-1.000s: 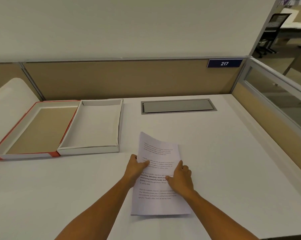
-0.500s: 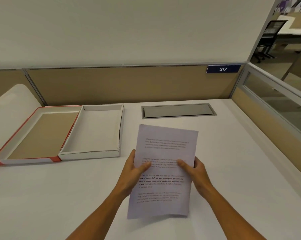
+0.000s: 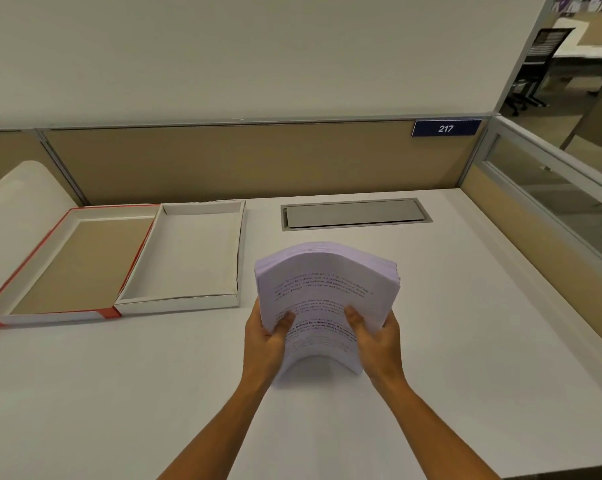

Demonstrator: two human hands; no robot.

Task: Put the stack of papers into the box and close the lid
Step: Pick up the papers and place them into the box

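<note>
A thick stack of printed white papers point(image 3: 322, 289) is held above the desk near the middle, bowed upward in an arch. My left hand point(image 3: 266, 337) grips its left edge with the thumb on top, and my right hand point(image 3: 375, 336) grips its right edge the same way. The open white box point(image 3: 185, 299) lies to the left of the stack, empty. Its red-edged lid point(image 3: 50, 315) lies upside down right beside the box, further left, showing a brown inside.
A white desk point(image 3: 465, 341) carries everything. A grey cable hatch point(image 3: 355, 213) is set into it at the back. Tan partition panels point(image 3: 258, 161) close the back and right sides. A white curved surface point(image 3: 12, 199) sits at far left.
The stack lay flat on the desk under both hands; now both hands have lifted it off the surface, tilted it up and bent it into an arch.
</note>
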